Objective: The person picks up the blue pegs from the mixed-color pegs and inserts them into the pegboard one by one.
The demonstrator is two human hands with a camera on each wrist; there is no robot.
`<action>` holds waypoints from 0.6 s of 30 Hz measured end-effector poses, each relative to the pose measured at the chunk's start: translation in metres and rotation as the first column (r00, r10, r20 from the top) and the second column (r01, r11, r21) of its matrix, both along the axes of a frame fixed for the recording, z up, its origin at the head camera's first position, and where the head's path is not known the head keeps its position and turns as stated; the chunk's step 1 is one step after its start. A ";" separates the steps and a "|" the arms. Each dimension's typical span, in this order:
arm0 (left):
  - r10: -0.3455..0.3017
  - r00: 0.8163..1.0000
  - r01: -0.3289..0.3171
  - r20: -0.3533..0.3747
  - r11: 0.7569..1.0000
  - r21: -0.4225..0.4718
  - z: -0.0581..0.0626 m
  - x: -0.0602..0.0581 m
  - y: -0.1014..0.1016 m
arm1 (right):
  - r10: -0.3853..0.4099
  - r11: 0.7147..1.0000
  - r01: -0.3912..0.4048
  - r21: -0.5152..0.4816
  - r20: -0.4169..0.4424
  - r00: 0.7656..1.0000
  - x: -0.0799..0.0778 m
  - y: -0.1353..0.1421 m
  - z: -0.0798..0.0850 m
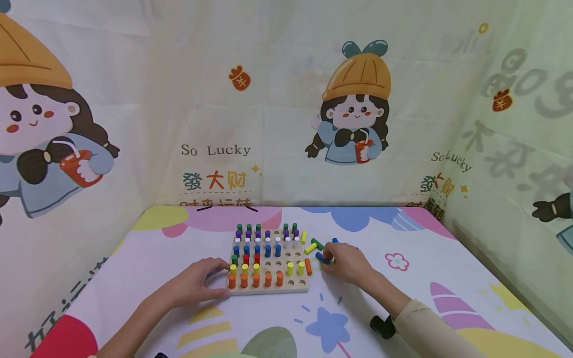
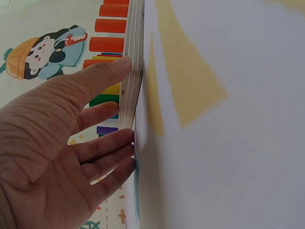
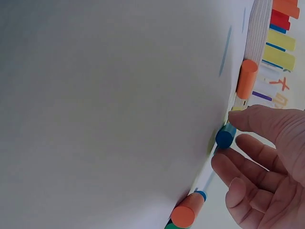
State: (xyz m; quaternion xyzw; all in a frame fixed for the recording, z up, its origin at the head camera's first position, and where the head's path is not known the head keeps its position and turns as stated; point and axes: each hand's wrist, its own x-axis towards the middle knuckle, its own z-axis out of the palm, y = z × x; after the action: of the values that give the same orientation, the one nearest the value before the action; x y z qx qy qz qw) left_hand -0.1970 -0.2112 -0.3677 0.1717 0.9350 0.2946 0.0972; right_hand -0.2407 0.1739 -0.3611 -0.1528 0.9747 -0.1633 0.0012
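Observation:
A wooden peg board [image 1: 268, 292] stands on the table, with rows of orange, yellow, red, blue, white, purple and green pegs upright in it and several bare holes toward its right side. My left hand [image 1: 197, 283] rests against the board's left side, thumb at the front corner and the other fingers loosely extended along the edge. Just right of the board, my right hand [image 1: 346, 263] pinches a blue peg [image 1: 320, 257] between thumb and fingers, low over the tabletop. In the right wrist view the round end of that blue peg [image 3: 224, 139] shows beneath the thumb.
Loose pegs lie right of the board: an orange peg [image 1: 308, 267] close to its edge, yellow pegs [image 1: 310, 248], a green peg [image 1: 318, 244] and a blue peg [image 1: 335, 240] behind my right hand. A printed cloth wall [image 1: 277, 119] rises behind the table.

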 end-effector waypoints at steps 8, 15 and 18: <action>-0.020 1.000 0.020 -0.020 1.000 0.009 0.000 0.000 -0.001 | 0.000 1.000 0.000 0.008 0.011 1.000 -0.002 0.001 -0.001; -0.024 0.999 0.024 -0.023 1.000 0.006 0.001 0.001 -0.001 | 0.005 1.000 -0.005 0.016 -0.002 1.000 -0.002 0.002 -0.002; -0.023 1.000 0.023 -0.021 1.000 0.006 0.001 0.001 -0.001 | 0.011 1.000 -0.011 0.013 -0.013 1.000 -0.002 0.002 -0.002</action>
State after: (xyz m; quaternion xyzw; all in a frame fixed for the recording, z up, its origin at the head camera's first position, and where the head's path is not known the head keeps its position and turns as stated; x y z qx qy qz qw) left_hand -0.1961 -0.2120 -0.3666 0.1858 0.9331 0.2943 0.0900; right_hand -0.2427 0.1756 -0.3630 -0.1591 0.9749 -0.1558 -0.0031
